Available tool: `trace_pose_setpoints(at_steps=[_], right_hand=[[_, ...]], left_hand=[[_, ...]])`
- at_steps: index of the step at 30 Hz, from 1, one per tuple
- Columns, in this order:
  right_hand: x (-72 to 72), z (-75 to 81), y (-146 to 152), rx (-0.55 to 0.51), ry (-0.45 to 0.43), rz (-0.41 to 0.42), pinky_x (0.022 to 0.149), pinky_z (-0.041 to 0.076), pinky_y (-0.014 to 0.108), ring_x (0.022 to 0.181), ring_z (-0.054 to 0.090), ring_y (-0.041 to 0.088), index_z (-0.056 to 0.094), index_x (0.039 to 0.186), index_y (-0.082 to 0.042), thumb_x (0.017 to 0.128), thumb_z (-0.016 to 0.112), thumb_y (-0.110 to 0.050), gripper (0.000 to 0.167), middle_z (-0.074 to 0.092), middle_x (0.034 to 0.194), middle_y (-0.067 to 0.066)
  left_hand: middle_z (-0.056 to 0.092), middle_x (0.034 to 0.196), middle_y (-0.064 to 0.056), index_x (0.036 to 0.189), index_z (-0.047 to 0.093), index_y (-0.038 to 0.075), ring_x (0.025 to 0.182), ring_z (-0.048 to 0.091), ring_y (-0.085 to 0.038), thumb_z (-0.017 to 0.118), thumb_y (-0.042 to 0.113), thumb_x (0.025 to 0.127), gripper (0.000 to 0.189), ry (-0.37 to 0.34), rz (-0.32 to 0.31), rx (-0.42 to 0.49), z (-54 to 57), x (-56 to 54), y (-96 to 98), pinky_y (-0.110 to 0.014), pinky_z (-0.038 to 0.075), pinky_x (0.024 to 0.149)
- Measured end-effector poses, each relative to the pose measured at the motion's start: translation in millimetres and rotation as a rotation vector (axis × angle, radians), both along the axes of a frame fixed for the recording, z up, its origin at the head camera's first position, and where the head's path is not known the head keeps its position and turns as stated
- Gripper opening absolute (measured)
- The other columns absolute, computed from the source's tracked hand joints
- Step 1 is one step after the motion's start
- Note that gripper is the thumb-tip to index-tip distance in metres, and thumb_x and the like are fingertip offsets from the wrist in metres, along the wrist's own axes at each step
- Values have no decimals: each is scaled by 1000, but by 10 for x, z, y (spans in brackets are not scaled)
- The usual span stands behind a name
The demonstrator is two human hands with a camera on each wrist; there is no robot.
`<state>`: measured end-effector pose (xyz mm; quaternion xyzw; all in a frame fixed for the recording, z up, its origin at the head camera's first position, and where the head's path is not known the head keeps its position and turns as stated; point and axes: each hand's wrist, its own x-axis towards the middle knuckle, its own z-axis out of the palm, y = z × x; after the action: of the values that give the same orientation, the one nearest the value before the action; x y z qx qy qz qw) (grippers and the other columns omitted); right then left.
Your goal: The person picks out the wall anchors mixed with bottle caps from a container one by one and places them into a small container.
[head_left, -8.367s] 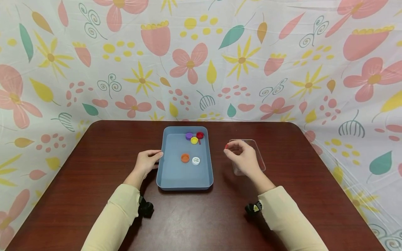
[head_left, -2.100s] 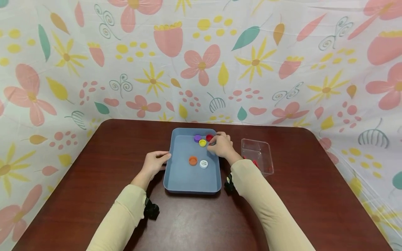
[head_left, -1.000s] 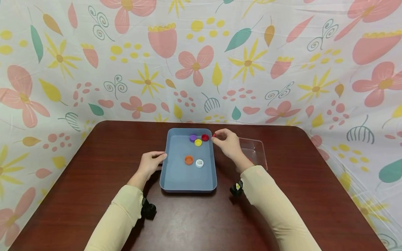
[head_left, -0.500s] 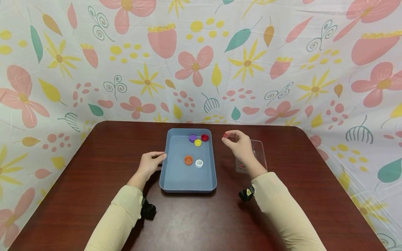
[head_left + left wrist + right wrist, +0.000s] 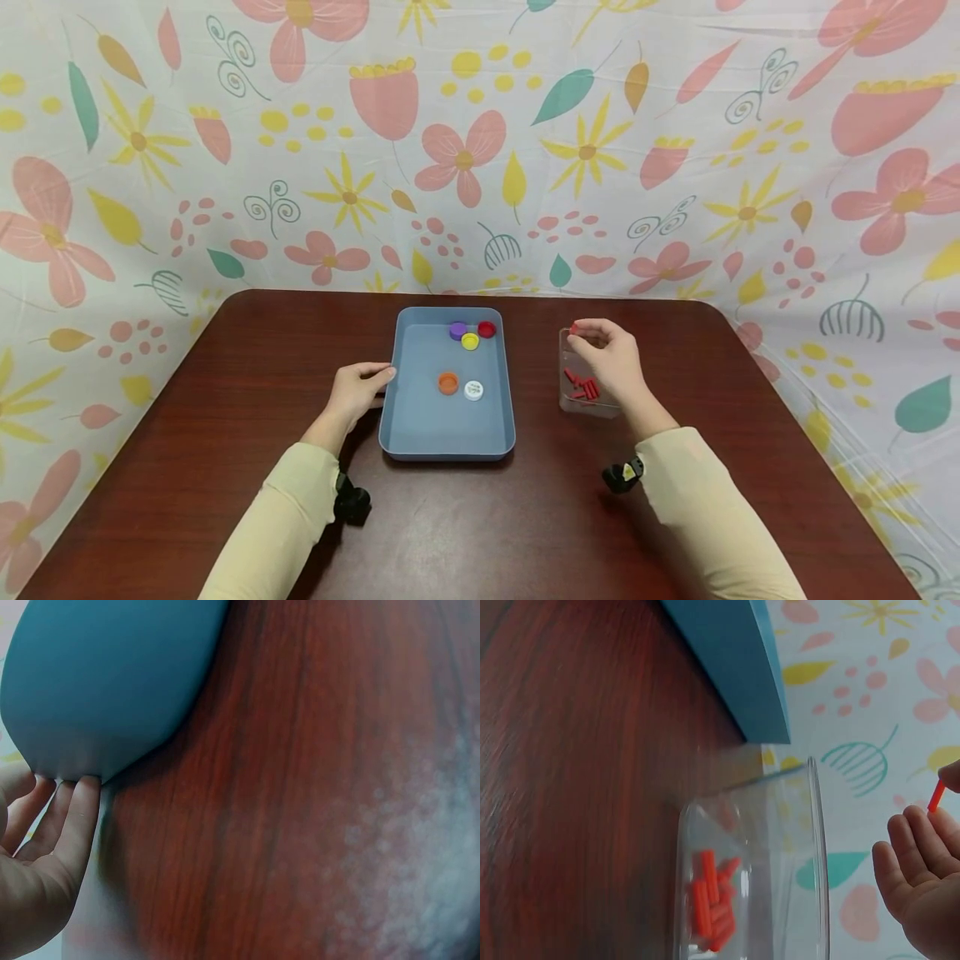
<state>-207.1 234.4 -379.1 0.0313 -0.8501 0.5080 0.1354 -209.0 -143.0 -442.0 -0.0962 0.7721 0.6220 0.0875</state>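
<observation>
My left hand [image 5: 352, 392] grips the left side of a blue tray [image 5: 446, 433], thumb at the rim; in the left wrist view its fingers [image 5: 84, 817] press against the tray wall [image 5: 112, 682]. My right hand [image 5: 615, 358] pinches a short red stick [image 5: 936, 795] between thumb and fingertips, above a clear plastic box [image 5: 581, 407]. Several more red sticks [image 5: 581, 385] lie inside that box. At the tray's far right sit a purple cap [image 5: 458, 332], a yellow cap [image 5: 469, 342] and a red cap [image 5: 487, 329]. An orange cap [image 5: 447, 383] and a white printed cap [image 5: 473, 391] lie near its middle.
Both tray and box stand on a dark reddish-brown wooden table [image 5: 465, 533] with rounded far corners. Behind it hangs a white flower-patterned cloth [image 5: 480, 167]. Black wrist cameras sit under both cuffs.
A red stick beside the red cap has left the tray. My right hand has moved from there rightward to over the clear box, pinching a red stick. My left hand stays on the tray.
</observation>
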Motion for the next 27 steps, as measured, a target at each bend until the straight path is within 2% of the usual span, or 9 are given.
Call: trace_pose_setpoints(at_steps=[5,11,16,20,27], right_hand=[[59,-54,124,-13,16,-8,73,47,5,83,57,-8,62,115,3,89,64,-10,30,66,109,23],[103,-133,225,-12,21,-48,73,48,6,89,63,1,64,112,3,89,61,-10,26,65,112,24],[121,-169,260,-16,0,-68,71,47,5,85,59,-7,66,110,2,90,60,-12,25,65,113,22],[164,-122,243,-21,-13,-71,68,44,4,80,55,-14,66,110,4,90,60,-10,25,66,111,23],[287,43,146,-5,0,-79,64,46,5,73,56,-12,64,108,11,90,59,-7,25,65,106,28]], left_hand=[[55,131,-18,129,58,6,108,61,-31,58,22,95,38,-4,0,-6,3,4,-7,-38,57,84],[55,131,-18,129,58,5,110,61,-32,58,22,95,38,1,-5,1,-2,3,-24,-38,57,85],[55,131,-19,129,58,5,110,61,-32,58,22,95,38,1,-11,0,2,3,-32,-38,57,85],[55,131,-18,129,58,6,109,61,-31,58,22,95,38,-10,-9,-7,15,11,-26,-38,57,85],[55,132,-18,130,58,6,108,62,-31,58,23,95,38,-15,-10,-12,14,13,-10,-38,57,85]])
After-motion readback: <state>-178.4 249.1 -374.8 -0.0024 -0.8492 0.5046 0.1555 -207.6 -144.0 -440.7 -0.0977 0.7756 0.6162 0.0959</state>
